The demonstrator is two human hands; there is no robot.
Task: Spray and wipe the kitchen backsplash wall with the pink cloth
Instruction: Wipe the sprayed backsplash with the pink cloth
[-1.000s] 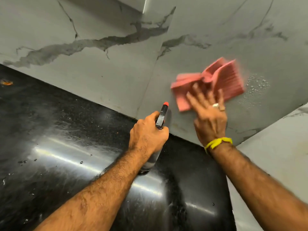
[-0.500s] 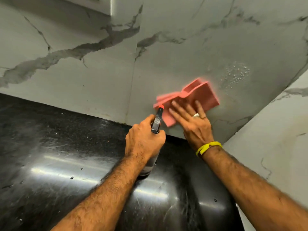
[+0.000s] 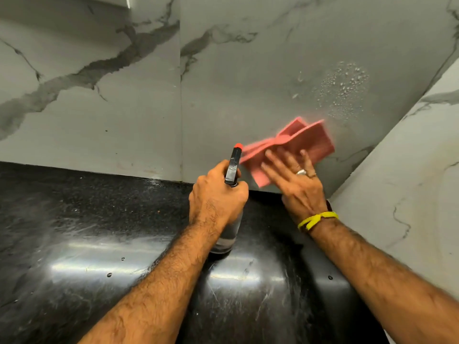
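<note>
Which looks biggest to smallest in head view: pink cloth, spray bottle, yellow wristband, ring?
1. pink cloth
2. spray bottle, unsure against the cloth: the left hand hides much of it
3. yellow wristband
4. ring

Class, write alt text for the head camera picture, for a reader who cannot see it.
A right hand presses a pink cloth flat against a grey marble wall, just below a patch of spray droplets. The left hand grips a spray bottle above a wet black counter.

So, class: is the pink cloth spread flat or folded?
Folded: the pink cloth shows bunched overlapping layers under the right hand pressing it to the wall.
</note>
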